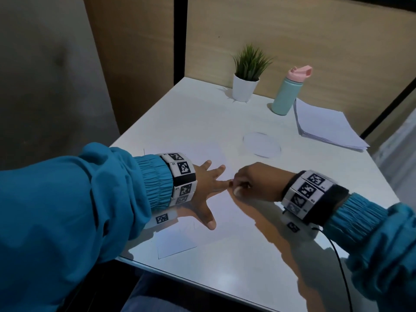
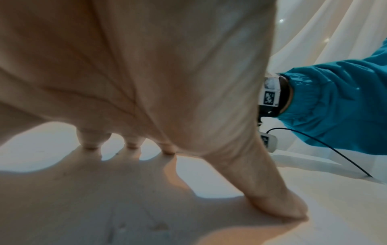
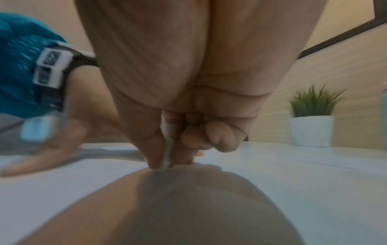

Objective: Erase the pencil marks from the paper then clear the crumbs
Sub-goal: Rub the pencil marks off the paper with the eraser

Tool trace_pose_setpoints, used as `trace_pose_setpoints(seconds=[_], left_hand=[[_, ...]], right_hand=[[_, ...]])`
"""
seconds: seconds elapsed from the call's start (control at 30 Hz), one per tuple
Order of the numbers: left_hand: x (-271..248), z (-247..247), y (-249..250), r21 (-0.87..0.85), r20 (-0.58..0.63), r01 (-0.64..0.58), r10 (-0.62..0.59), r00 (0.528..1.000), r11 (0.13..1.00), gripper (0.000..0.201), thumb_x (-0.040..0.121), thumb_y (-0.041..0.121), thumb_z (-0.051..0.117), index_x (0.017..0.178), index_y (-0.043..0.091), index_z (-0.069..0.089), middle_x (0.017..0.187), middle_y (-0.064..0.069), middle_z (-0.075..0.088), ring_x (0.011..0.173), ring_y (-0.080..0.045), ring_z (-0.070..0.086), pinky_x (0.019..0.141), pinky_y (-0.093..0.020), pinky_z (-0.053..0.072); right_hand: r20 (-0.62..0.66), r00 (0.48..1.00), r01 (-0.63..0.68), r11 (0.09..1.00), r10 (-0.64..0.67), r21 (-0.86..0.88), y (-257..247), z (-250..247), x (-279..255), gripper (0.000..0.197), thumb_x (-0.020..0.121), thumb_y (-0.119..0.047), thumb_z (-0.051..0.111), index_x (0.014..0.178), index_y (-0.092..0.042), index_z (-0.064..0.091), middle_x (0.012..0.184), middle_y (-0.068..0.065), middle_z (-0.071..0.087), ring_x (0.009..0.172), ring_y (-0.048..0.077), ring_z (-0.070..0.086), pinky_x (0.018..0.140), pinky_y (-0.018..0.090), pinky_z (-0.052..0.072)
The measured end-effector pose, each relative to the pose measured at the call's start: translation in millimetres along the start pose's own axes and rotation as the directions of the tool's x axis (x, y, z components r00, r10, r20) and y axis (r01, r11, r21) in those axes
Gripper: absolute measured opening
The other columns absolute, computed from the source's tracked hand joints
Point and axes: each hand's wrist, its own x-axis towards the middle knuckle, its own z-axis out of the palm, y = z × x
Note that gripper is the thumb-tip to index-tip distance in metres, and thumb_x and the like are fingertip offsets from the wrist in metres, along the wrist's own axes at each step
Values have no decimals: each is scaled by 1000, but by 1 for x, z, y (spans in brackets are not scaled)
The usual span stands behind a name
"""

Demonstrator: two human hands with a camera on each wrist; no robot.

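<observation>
A white sheet of paper (image 1: 180, 242) lies near the table's front edge. My left hand (image 1: 208, 185) rests flat on it with fingers spread; in the left wrist view the left hand (image 2: 188, 165) presses down with its fingertips (image 2: 132, 145), and faint pencil marks (image 2: 119, 228) show on the paper (image 2: 209, 190). My right hand (image 1: 244, 184) pinches a small white eraser (image 1: 236, 190) just beside the left fingertips. In the right wrist view the eraser (image 3: 167, 157) sits between thumb and finger of the right hand (image 3: 167, 149), its tip on the paper (image 3: 73, 179). No crumbs can be made out.
At the back of the white table (image 1: 258, 255) stand a potted plant (image 1: 246, 75) and a teal bottle with a pink lid (image 1: 287, 91). A stack of white sheets (image 1: 324, 124) lies back right. A round flush disc (image 1: 262, 144) sits mid-table. A black cable (image 1: 337, 255) trails from my right wrist.
</observation>
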Motion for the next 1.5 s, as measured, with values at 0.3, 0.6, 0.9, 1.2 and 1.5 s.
trace_pose_setpoints(seconds=[0.3, 0.6, 0.9, 1.2, 1.5], left_hand=[[3, 2, -1, 30, 3, -1, 1, 1000, 1000, 130, 54, 93, 58, 149, 50, -20, 162, 4, -25, 150, -36, -16, 106, -69, 24], [5, 4, -2, 28, 11, 0, 0, 1000, 1000, 132, 51, 94, 58, 148, 52, -21, 162, 5, -26, 150, -36, -16, 106, -70, 23], [5, 2, -2, 37, 5, -5, 5, 1000, 999, 131, 52, 94, 58, 148, 51, -20, 163, 5, -25, 150, -37, -15, 105, -72, 22], [5, 3, -2, 39, 10, 0, 0, 1000, 999, 131, 52, 96, 55, 148, 51, -23, 162, 6, -27, 149, -36, -17, 106, -72, 21], [5, 4, -2, 33, -1, 0, 0, 1000, 999, 131, 52, 95, 55, 147, 50, -23, 162, 6, -25, 150, -35, -17, 107, -71, 21]], right_hand=[[-3, 1000, 2, 1000, -2, 11, 6, 3, -3, 20, 80, -28, 46, 78, -24, 65, 76, -8, 64, 69, 11, 57, 69, 28, 47], [1, 999, -47, 999, 47, 6, 6, 2, 1, 23, 82, -29, 45, 82, -21, 67, 79, -5, 68, 73, 13, 60, 72, 29, 49], [19, 999, -48, 998, 47, 35, 2, -2, 1, 29, 77, -36, 42, 82, -22, 67, 80, -6, 69, 73, 11, 62, 74, 30, 52], [12, 1000, -26, 999, 26, 39, -6, 5, -8, 29, 75, -39, 35, 72, -22, 58, 74, -4, 65, 67, 14, 59, 69, 32, 51], [-16, 1000, -12, 1000, 12, 20, -3, 12, -19, 29, 74, -38, 34, 68, -21, 56, 70, -4, 61, 65, 14, 57, 69, 34, 52]])
